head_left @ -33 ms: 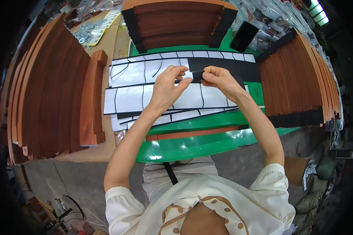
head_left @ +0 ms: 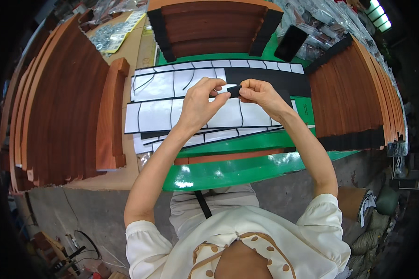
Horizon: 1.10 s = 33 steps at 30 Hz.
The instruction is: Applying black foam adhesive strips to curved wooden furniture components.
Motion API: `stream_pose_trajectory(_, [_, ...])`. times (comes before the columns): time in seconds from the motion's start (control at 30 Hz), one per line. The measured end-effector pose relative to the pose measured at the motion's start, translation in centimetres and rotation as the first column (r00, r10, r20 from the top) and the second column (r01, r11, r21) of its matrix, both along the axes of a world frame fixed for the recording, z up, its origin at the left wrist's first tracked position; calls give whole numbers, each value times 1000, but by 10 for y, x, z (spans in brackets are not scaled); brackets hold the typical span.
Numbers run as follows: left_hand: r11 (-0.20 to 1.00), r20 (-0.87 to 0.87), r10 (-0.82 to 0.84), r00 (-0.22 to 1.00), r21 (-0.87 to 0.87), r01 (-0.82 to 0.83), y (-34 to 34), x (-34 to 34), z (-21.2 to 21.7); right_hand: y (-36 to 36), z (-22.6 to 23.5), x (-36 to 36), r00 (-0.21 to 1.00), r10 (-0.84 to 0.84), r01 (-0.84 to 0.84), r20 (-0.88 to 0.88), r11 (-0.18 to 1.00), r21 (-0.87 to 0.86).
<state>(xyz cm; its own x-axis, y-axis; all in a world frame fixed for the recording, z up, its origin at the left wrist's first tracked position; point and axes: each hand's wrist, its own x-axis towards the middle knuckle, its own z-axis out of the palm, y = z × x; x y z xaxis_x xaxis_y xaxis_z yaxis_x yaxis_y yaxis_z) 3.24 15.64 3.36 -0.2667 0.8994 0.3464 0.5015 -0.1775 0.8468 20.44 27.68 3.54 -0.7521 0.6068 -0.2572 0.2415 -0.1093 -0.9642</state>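
we hold a small black pad [head_left: 234, 90] up between both hands, over the middle of the bench: our left hand [head_left: 201, 103] pinches its white backing edge, our right hand [head_left: 260, 94] pinches the black end. just under the grip lie white backing sheets [head_left: 158, 114] with black outlines, on a green table [head_left: 228, 172]. left of the grip stand curved reddish-brown wooden slats [head_left: 56, 116]; right of it, more slats [head_left: 349, 102] tipped in black. beyond lies a stacked slat bundle [head_left: 209, 28]. below us, grey concrete floor [head_left: 79, 204].
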Motion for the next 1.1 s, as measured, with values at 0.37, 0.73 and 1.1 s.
stream_pose_trajectory(0.37, [981, 404, 104, 909, -194, -26, -82, 3, 15, -87, 25, -1, 953, -40, 21, -300, 998, -67])
stream_pose_trajectory(0.73, [984, 876, 145, 461, -175, 24, -163, 22, -11, -155, 6, -22, 949, 66, -13, -309, 985, 170])
stream_pose_trajectory(1.1, [988, 910, 135, 393, -152, 12, -182, 29, -22, -172, 7, -20, 935, 29, -44, -353, 998, -34])
